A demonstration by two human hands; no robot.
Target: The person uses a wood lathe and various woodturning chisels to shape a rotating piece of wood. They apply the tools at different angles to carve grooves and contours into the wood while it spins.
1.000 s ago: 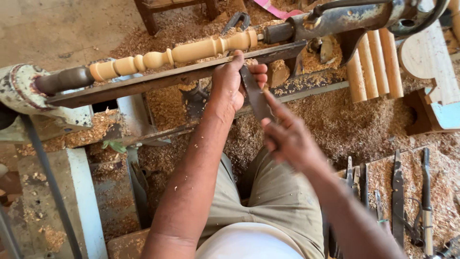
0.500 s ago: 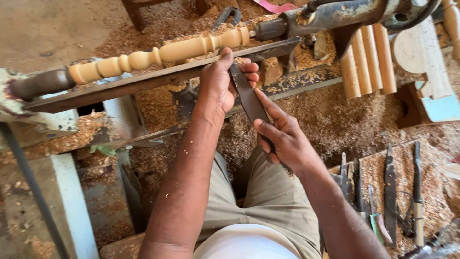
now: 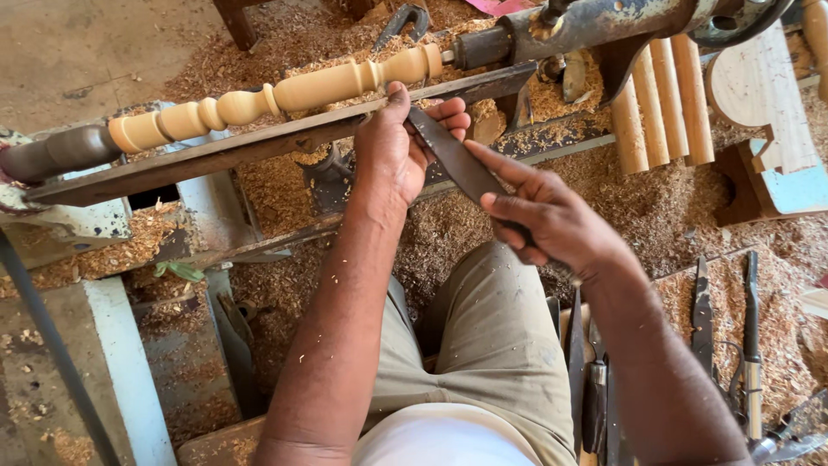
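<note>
While the turned wooden spindle (image 3: pixel 276 91) is being spun on the lathe, the flat chisel (image 3: pixel 453 155) is being clamped by the left hand (image 3: pixel 401 147) against the tool rest (image 3: pixel 259 147) just below it, blade now angled steeper, handle being gripped by the right hand (image 3: pixel 552 220).
</note>
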